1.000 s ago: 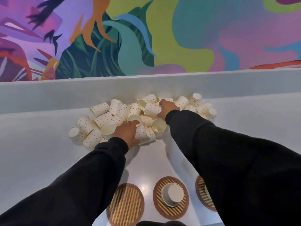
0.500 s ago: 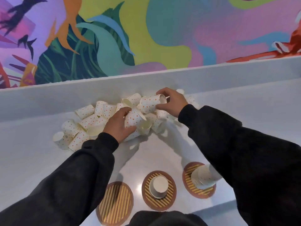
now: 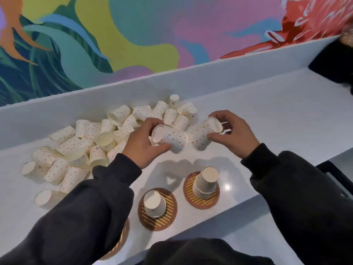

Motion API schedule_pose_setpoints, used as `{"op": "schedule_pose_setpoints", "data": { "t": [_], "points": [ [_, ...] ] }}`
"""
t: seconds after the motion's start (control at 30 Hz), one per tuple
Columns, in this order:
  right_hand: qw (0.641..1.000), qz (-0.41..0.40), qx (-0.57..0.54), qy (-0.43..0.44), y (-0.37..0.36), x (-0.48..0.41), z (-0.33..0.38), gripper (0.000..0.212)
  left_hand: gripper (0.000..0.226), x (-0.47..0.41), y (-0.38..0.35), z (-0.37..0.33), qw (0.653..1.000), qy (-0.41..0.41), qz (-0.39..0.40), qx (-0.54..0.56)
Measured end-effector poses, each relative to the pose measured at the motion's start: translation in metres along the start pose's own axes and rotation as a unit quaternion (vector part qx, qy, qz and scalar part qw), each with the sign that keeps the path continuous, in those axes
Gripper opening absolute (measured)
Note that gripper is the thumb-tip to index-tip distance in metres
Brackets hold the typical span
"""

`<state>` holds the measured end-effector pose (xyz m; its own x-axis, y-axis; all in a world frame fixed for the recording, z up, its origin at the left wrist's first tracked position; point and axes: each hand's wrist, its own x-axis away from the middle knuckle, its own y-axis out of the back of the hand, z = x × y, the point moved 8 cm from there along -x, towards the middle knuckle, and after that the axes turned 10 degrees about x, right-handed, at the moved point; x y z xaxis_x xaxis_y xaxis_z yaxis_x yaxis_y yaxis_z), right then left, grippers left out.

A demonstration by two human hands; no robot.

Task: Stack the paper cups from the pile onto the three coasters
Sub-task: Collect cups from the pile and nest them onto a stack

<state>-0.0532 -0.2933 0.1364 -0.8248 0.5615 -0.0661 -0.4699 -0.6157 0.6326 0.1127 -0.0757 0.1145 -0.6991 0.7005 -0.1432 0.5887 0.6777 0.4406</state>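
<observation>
A pile of white paper cups with orange dots [image 3: 80, 148] lies on the white counter, left and behind my hands. My left hand [image 3: 142, 145] grips one dotted cup [image 3: 174, 139] on its side above the counter. My right hand [image 3: 234, 133] holds another dotted cup [image 3: 202, 135], its base toward my fingers; the two cups nearly touch. Three round striped coasters sit near the front edge. The right coaster [image 3: 200, 201] carries an upside-down stack of cups [image 3: 206, 181]. The middle coaster [image 3: 166, 217] has an upside-down cup [image 3: 153, 203]. The left coaster [image 3: 122, 241] is mostly hidden by my sleeve.
A low white ledge [image 3: 210, 73] runs behind the pile under a colourful mural. A single cup [image 3: 44, 197] lies apart at the front left. A dark object [image 3: 336, 60] sits at the far right. The counter's front edge [image 3: 238, 205] runs just past the coasters.
Both hands lifted a cup each out of the pile and drew them back toward the coasters. The view swung right, bringing the right coaster's stack fully into sight.
</observation>
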Motion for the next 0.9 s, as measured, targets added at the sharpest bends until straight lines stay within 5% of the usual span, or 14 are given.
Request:
{"op": "schedule_pose_setpoints", "data": {
  "t": [0.3, 0.9],
  "points": [
    [0.997, 0.01, -0.017, 0.068, -0.007, 0.073, 0.006, 0.052, 0.057, 0.06, -0.016, -0.037, 0.998, -0.027, 0.001, -0.052],
    [0.985, 0.083, -0.027, 0.149, -0.089, 0.083, 0.065, 0.057, 0.059, 0.158, -0.014, 0.058, 0.982, 0.127, -0.028, -0.138]
  ]
}}
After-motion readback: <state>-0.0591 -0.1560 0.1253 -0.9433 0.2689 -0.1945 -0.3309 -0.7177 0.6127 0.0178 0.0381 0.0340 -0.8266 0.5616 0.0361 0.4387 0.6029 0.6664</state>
